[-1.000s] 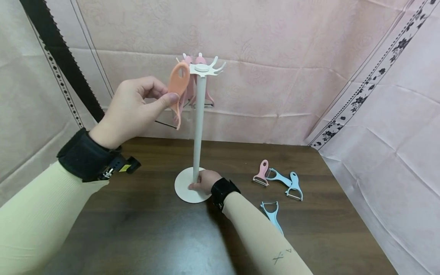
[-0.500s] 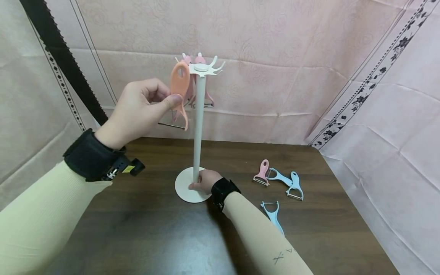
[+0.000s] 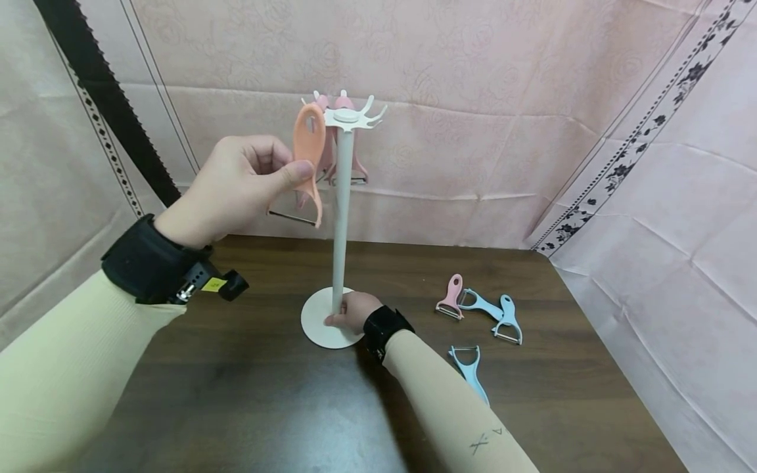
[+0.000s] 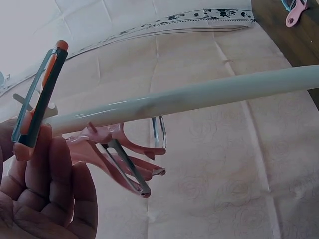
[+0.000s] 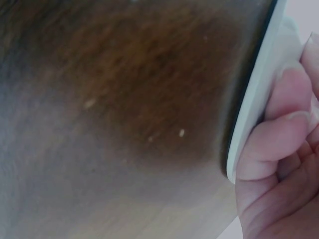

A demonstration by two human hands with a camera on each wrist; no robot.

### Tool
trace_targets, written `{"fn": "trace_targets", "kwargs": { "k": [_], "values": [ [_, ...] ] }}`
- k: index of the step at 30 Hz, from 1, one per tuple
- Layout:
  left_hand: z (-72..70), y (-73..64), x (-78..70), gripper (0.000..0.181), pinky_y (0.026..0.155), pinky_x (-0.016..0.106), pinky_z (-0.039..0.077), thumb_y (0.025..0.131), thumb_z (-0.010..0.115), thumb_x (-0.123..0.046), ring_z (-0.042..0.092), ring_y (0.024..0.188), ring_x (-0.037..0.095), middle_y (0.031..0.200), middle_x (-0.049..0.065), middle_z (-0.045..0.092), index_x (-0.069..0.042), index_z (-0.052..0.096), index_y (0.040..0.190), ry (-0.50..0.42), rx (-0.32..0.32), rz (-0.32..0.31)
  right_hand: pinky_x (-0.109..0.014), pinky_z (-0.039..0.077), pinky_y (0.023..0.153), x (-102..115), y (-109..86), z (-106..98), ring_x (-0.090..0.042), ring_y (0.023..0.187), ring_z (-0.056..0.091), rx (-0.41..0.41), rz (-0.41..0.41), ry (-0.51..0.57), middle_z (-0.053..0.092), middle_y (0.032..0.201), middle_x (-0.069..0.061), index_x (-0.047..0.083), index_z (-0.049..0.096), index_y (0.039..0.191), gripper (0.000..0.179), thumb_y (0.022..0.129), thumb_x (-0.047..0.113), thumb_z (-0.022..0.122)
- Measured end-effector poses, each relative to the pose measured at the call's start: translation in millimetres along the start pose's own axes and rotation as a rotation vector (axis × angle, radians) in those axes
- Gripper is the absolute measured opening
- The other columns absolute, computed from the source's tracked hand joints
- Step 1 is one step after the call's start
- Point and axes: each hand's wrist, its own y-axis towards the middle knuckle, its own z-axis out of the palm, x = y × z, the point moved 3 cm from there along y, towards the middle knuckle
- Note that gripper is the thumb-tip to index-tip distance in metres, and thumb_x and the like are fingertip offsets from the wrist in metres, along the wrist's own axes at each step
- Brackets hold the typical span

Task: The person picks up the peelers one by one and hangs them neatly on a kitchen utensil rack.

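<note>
My left hand (image 3: 236, 177) pinches an orange Y-shaped peeler (image 3: 306, 148) by its handle, blade end down. The peeler is upright beside the top of a white hanging stand (image 3: 342, 217), in front of its left hooks; whether a hook passes through the handle's hole cannot be seen. Pink peelers (image 3: 345, 103) hang from the back hooks, partly hidden by the orange one; the left wrist view shows their blade ends (image 4: 124, 169). My right hand (image 3: 357, 312) grips the foot of the pole, with its thumb on the round base (image 3: 319, 322). The front and right hooks (image 3: 372, 118) bear nothing.
On the wooden table (image 3: 254, 394), to the right, lie a pink peeler (image 3: 453, 289) and two touching blue peelers (image 3: 507, 315). Another blue peeler (image 3: 469, 371) lies nearer, partly behind my right forearm. Pale patterned cloth (image 3: 473, 177) hangs behind the table and at both sides.
My left hand has shifted slightly right with the orange peeler, and its blade end has swung a little towards the pole. The right hand and stand have stayed in place.
</note>
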Motion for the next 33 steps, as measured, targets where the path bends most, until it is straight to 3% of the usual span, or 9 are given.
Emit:
{"fn": "trace_targets", "kwargs": {
  "k": [13,21,27,33],
  "values": [
    [0.5,1.6,-2.7,0.031,0.055,0.031,0.033,0.091,0.067,-0.038,0.047,0.061,0.019,0.078,0.012,0.069,-0.008,0.068,0.087,-0.017,0.016,-0.011,-0.027,0.044,0.054,-0.9,0.0,0.3,-0.011,0.059,0.052,-0.008,-0.058,-0.027,0.057,0.062,0.004,0.017,0.064,0.075,0.034,0.08,0.048,0.076],
    [2.7,0.1,0.8,0.03,0.053,0.031,0.034,0.091,0.067,-0.039,0.046,0.06,0.02,0.076,0.01,0.067,-0.009,0.069,0.088,-0.003,0.017,-0.025,-0.028,0.044,0.055,1.0,-0.3,0.5,-0.012,0.061,0.053,-0.009,-0.045,-0.017,0.058,0.063,0.004,0.016,0.064,0.075,0.034,0.08,0.047,0.076],
    [5.5,-3.1,3.6,0.026,0.045,0.032,0.032,0.09,0.068,-0.036,0.042,0.053,0.021,0.071,0.011,0.062,-0.01,0.069,0.087,-0.019,0.034,-0.003,-0.027,0.044,0.056,0.7,1.7,1.2,-0.012,0.061,0.052,-0.002,-0.061,-0.026,0.057,0.063,0.004,0.017,0.063,0.074,0.033,0.08,0.047,0.076],
    [9.1,-2.3,3.5,0.025,0.046,0.03,0.032,0.09,0.069,-0.033,0.042,0.054,0.021,0.067,0.01,0.056,-0.009,0.069,0.087,0.002,0.015,0.014,-0.028,0.044,0.055,-1.5,1.9,1.9,-0.012,0.061,0.051,0.001,-0.066,-0.005,0.055,0.062,0.004,0.016,0.063,0.073,0.033,0.08,0.046,0.076]
  ]
}}
